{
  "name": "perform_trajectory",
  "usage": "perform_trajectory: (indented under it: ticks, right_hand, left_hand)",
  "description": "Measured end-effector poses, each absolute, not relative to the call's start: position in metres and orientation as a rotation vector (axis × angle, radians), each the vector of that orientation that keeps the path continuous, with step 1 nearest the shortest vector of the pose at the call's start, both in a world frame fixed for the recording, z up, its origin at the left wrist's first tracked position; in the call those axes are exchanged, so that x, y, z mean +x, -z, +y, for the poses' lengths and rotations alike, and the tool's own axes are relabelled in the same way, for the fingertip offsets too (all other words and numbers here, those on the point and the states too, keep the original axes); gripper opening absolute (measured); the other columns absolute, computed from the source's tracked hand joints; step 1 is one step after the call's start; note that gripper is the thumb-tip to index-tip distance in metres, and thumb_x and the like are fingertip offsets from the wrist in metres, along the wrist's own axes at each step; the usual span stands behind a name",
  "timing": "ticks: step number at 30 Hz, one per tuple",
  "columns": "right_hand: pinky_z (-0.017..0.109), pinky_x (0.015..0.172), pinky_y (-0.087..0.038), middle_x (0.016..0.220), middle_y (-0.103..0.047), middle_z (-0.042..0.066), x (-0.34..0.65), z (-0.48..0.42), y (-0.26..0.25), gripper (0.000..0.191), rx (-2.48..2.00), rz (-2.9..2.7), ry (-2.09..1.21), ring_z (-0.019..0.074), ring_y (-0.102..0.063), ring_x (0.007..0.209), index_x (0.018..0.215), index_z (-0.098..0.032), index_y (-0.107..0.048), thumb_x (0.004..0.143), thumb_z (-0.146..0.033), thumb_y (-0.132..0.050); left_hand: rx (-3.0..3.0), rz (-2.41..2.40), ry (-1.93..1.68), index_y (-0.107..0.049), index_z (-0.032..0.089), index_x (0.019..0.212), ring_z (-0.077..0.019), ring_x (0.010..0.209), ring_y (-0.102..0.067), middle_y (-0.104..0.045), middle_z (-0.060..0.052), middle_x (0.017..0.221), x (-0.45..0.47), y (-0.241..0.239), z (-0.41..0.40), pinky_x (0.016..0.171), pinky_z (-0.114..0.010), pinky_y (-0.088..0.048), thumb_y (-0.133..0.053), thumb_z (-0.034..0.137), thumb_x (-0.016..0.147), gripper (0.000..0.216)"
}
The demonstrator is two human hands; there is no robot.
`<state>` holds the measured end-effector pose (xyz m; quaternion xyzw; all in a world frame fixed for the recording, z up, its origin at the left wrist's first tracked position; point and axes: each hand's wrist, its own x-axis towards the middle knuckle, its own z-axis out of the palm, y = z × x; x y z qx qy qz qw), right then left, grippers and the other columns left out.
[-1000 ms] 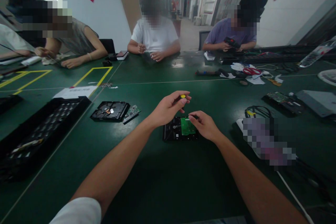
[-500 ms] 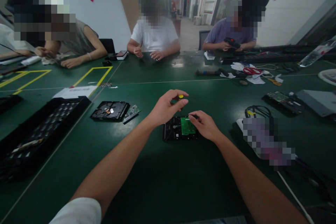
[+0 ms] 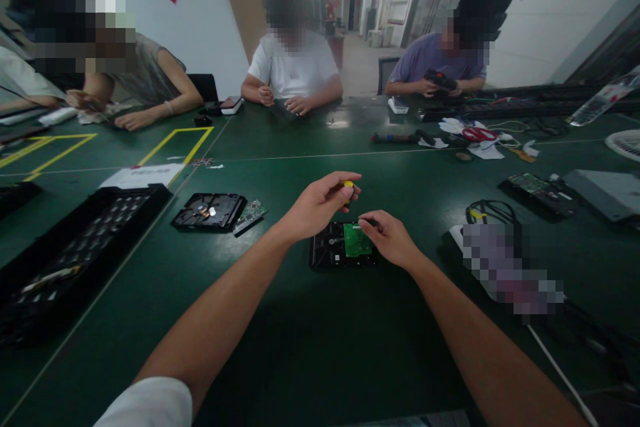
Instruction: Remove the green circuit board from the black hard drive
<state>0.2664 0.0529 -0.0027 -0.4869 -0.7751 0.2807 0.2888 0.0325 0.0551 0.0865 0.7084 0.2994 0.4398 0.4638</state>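
A black hard drive [image 3: 324, 255] with a green circuit board [image 3: 356, 244] on its upper face lies flat on the table in front of me. Over its far edge, my left hand [image 3: 323, 203] holds what looks like a small screwdriver [image 3: 349, 184], thumb and fingers closed around its yellow-capped handle. The screwdriver's lower end is hidden behind the fingers. My right hand [image 3: 390, 238] rests at the drive's right side, fingertips pinched together by the far corner of the board. Whatever may be between those fingertips is too small to make out.
Left of the drive lie another opened drive [image 3: 209, 211], a loose circuit board [image 3: 251, 213] and a long black tray [image 3: 85, 240]. To the right are a blurred-out device [image 3: 510, 270] with a cable, a drive [image 3: 540, 197] and a grey box [image 3: 607, 193]. Several people sit opposite.
The fingers of my left hand have shifted slightly around the yellow-capped handle, and the thumb now lies more across it. My right hand and the drive stay put.
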Motion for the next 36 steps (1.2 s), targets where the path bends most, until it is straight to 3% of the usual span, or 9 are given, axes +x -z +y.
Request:
perform_trajectory:
  ticks: [4,8,19,26,36]
  right_hand:
    - [0.034,0.073,-0.049,0.109,-0.067,0.006,0.2660,0.0520,0.0001,0.035,-1.305,-2.074,-0.761,0.0191,-0.062,0.085,0.118,-0.025,-0.070,0.105,-0.051,-0.051]
    - [0.034,0.071,-0.049,0.108,-0.067,0.006,0.2660,0.0521,-0.0017,0.035,-1.317,-2.078,-0.762,0.0182,-0.061,0.082,0.118,-0.024,-0.070,0.105,-0.051,-0.051]
    - [0.033,0.074,-0.050,0.110,-0.068,0.007,0.2668,0.0546,0.0045,0.032,-1.279,-2.074,-0.743,0.0190,-0.063,0.087,0.117,-0.025,-0.071,0.104,-0.048,-0.053]
    - [0.033,0.072,-0.049,0.109,-0.068,0.006,0.2669,0.0545,0.0049,0.032,-1.284,-2.057,-0.741,0.0179,-0.061,0.081,0.116,-0.025,-0.071,0.104,-0.049,-0.054]
    - [0.033,0.070,-0.048,0.107,-0.067,0.006,0.2664,0.0533,0.0019,0.030,-1.289,-2.087,-0.737,0.0176,-0.060,0.081,0.115,-0.024,-0.070,0.104,-0.047,-0.053]
  left_hand:
    - [1.822,0.859,-1.118,-0.066,0.023,0.131,-0.0167,0.090,-0.066,-0.067,-0.007,0.108,0.0320,-0.0865,0.0556,0.076,-0.028,-0.059,-0.068,0.041,0.097,0.038]
    - [1.903,0.964,-1.144,-0.074,0.024,0.119,-0.0170,0.089,-0.065,-0.064,-0.008,0.112,0.0318,-0.0872,0.0548,0.074,-0.028,-0.059,-0.074,0.045,0.092,0.034]
    - [1.749,0.723,-1.018,-0.062,0.017,0.134,-0.0213,0.108,-0.067,-0.069,-0.012,0.115,0.0342,-0.0879,0.0529,0.081,-0.031,-0.062,-0.050,0.043,0.107,0.039]
    - [1.739,0.751,-1.060,-0.064,0.019,0.128,-0.0195,0.101,-0.067,-0.067,-0.008,0.107,0.0355,-0.0876,0.0528,0.078,-0.031,-0.065,-0.061,0.041,0.101,0.035]
    - [1.766,0.842,-1.110,-0.064,0.016,0.104,-0.0147,0.084,-0.064,-0.063,-0.004,0.097,0.0370,-0.0916,0.0493,0.066,-0.026,-0.062,-0.077,0.036,0.089,0.028]
